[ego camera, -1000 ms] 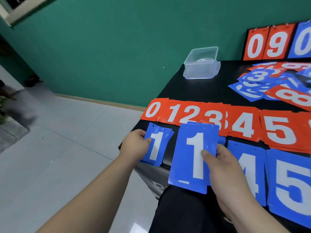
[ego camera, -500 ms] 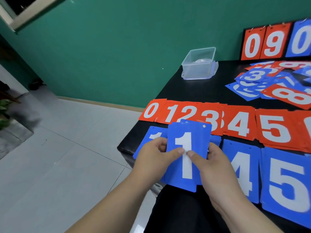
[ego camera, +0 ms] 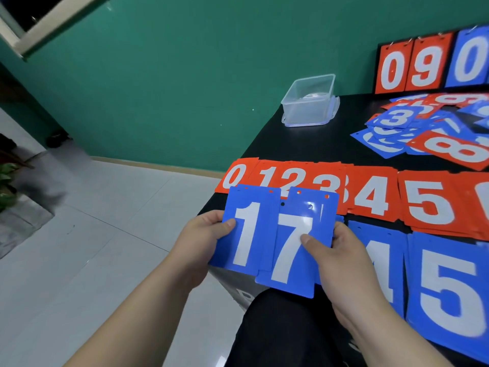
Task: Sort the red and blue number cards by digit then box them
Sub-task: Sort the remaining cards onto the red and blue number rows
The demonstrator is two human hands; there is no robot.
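My left hand [ego camera: 201,239] grips a blue 1 card [ego camera: 248,229] by its left edge, over the table's near left corner. My right hand [ego camera: 341,260] holds a blue 7 card [ego camera: 293,250] with more blue cards behind it, thumb on the digit. Both sets overlap in the air. A row of red cards [ego camera: 370,194] showing 0 to 5 lies on the black table [ego camera: 304,144]. Blue 4 card [ego camera: 381,263] and blue 5 card [ego camera: 449,290] piles lie in front of it. A clear plastic box [ego camera: 309,102] stands at the far left edge.
A loose heap of mixed red and blue cards [ego camera: 428,133] lies at the far right. A flip scoreboard [ego camera: 428,64] showing 0, 9, 0 stands against the green wall. Grey tiled floor lies to the left. My dark-clothed leg [ego camera: 285,329] is below the cards.
The blue 1 card passed from my right hand to my left hand's stack. A blue 7 card now shows on top in my right hand. Both hands rose slightly.
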